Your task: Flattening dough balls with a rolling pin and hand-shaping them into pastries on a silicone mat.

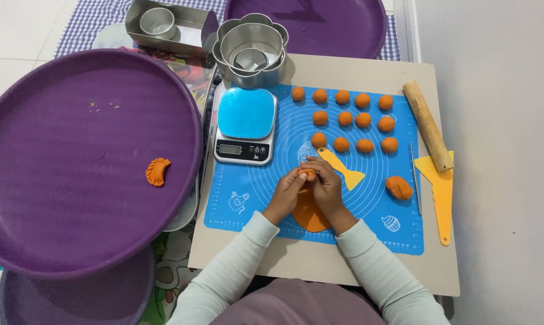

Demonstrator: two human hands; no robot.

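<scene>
Both hands meet over the middle of the blue silicone baking mat [248,204], which lies on the beige bench [320,265]. Left hand [288,191] and right hand [325,185] are drawn close, fingertips pinching a small orange dough piece [308,173] between them; fingers curled in, not spread. Just below the hands, partly hidden by the wrists, a flat orange dough disc [308,216] lies on the mat. A yellow plastic spatula-shaped tool [343,170] lies just right of the hands, its handle end close to the right fingers. Far of the hands, rows of small orange dough balls [353,118] sit on the mat, apart from one another. A larger orange dough lump [399,188] rests near the mat's right edge. A thin metal pick [415,180] lies beside it, then a yellow plastic scraper [440,192] and a wooden rolling pin [427,125] at the right of the bench. A digital kitchen scale with a blue top [246,123] stands at the mat's far left corner; behind it, nested metal flower-shaped cutters [251,48]. On the left, a large round purple tray [61,180] holds one folded, crimped orange dough pastry [157,171].
</scene>
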